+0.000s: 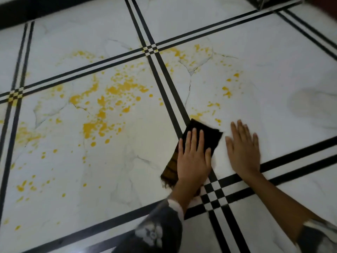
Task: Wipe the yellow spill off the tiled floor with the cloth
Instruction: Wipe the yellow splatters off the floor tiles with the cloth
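White marbled floor (273, 52) with black double lines is lying under a wide yellow spill (109, 92), mostly on the tile to the left, some drops on the right tile. The left hand (193, 159) is pressing flat, fingers spread, on a dark cloth (202, 132) lying across a black line at the spill's near edge. The right hand (244, 152) is resting open on bare tile, grasping nothing. The cloth is looking soft, light and limp; pressing with a flat palm should be suiting it. Wet tile is probably getting slippery. Nothing is blocking the way.
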`<action>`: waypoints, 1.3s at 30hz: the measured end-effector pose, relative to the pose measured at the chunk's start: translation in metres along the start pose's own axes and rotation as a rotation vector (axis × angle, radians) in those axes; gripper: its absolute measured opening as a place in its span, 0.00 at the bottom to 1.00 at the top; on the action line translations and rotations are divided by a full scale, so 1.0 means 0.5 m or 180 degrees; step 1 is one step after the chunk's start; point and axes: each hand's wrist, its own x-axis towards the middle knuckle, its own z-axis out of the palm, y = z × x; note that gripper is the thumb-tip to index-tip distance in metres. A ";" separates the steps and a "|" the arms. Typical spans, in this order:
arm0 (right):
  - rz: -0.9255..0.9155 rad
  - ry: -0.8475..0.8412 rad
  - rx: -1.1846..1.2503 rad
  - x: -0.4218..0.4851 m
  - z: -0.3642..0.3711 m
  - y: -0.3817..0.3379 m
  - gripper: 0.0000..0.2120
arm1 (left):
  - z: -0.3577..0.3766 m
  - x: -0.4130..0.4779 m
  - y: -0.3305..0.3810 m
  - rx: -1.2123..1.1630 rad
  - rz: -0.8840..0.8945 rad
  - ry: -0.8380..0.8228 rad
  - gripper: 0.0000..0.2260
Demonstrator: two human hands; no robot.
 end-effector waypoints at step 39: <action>0.0417 0.0196 -0.0090 0.316 -0.049 0.170 0.27 | -0.012 0.316 -0.018 0.0226 -0.0602 0.0340 0.29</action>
